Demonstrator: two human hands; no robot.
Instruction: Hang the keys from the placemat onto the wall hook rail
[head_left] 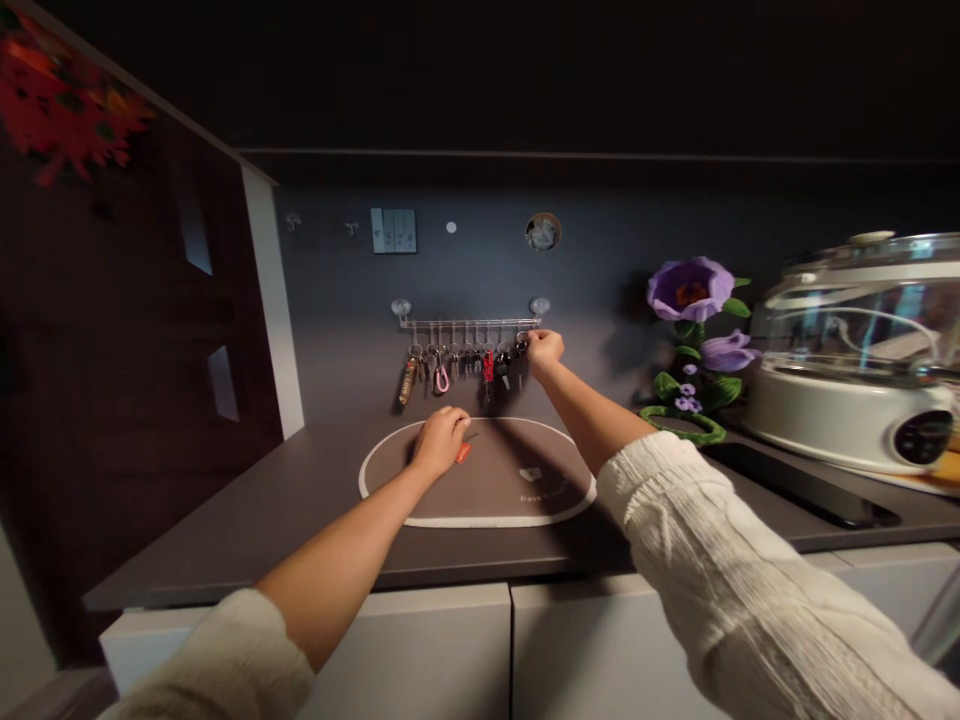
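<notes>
My left hand (pixel 441 441) is over the oval brown mat (pixel 420 500) with its fingers curled together. At its fingertips are a small orange tag (pixel 463 453) and a thin grey piece that looks like a key; the grip itself is partly hidden. My right hand (pixel 546 348) is raised to the right end of a clear hook rail (pixel 472 323) on the wall. Its fingers pinch a key ring (pixel 522 345) at the last hook, with a key hanging below. Several key sets hang along the rail, among them ones with a pink loop (pixel 441 378) and a red charm (pixel 488 366).
Purple artificial flowers (pixel 691 290) stand right of the mat, near a white appliance with a clear cover (pixel 847 370). A black phone-like slab (pixel 802 485) lies on the dark counter (pixel 247 510). A dark cabinet overhangs the wall, with a panel at left.
</notes>
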